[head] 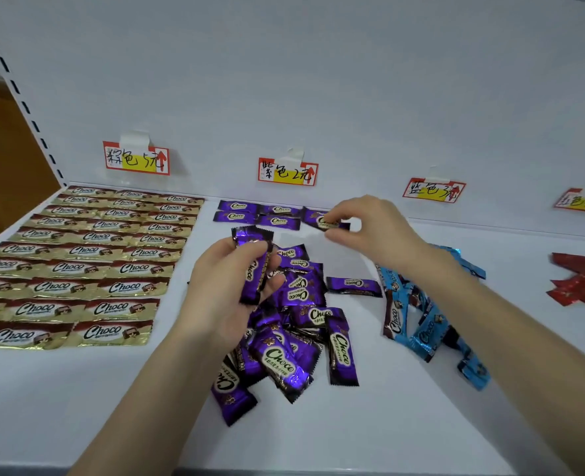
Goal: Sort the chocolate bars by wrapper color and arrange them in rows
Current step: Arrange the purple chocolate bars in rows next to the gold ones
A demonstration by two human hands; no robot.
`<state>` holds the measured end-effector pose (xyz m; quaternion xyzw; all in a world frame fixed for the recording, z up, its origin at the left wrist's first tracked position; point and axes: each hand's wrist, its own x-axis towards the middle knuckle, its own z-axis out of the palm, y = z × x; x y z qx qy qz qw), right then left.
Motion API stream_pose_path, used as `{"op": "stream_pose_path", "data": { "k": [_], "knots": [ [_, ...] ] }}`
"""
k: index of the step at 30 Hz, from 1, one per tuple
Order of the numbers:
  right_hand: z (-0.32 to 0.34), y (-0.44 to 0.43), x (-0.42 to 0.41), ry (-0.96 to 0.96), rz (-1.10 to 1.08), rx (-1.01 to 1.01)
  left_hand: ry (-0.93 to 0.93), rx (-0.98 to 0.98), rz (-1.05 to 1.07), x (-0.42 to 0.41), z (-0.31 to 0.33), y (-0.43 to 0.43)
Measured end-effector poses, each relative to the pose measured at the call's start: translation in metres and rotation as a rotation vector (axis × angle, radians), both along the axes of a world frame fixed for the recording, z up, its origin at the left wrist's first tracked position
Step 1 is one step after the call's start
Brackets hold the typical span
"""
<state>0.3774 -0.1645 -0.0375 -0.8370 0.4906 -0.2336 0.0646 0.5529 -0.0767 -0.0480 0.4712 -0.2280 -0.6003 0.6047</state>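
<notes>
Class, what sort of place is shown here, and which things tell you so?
Probably a shop display shelf: handwritten price tags taped to the white back panel, a slotted shelf upright, and gold Choco bars laid in rows.

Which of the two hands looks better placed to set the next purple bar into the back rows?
Probably the right hand: it is at the purple rows, pinching a purple bar at their right end. The left hand holds a second purple bar nearer, over the purple pile.

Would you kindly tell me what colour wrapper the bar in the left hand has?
Purple bar, clearest in the head view.
</notes>
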Motion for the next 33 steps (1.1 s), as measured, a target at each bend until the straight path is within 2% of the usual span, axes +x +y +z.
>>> {"op": "stream_pose_path", "data": {
  "k": [5,10,24,33],
  "knots": [
    [-0.016,-0.048,-0.008,0.191,-0.031,0.157,0.065,-0.022,0.021,0.005,-0.005,-0.004],
    [-0.027,-0.062,-0.004,0.328,-0.023,0.154,0.092,-0.048,0.041,0.008,-0.007,-0.006],
    [-0.034,-0.073,0.0,0.273,-0.046,0.147,0.027,0.019,0.003,0.012,-0.01,-0.006],
    [-0.032,-0.07,0.001,0.232,-0.058,0.163,0.044,-0.034,0.016,0.011,-0.008,-0.004]
  ]
}}
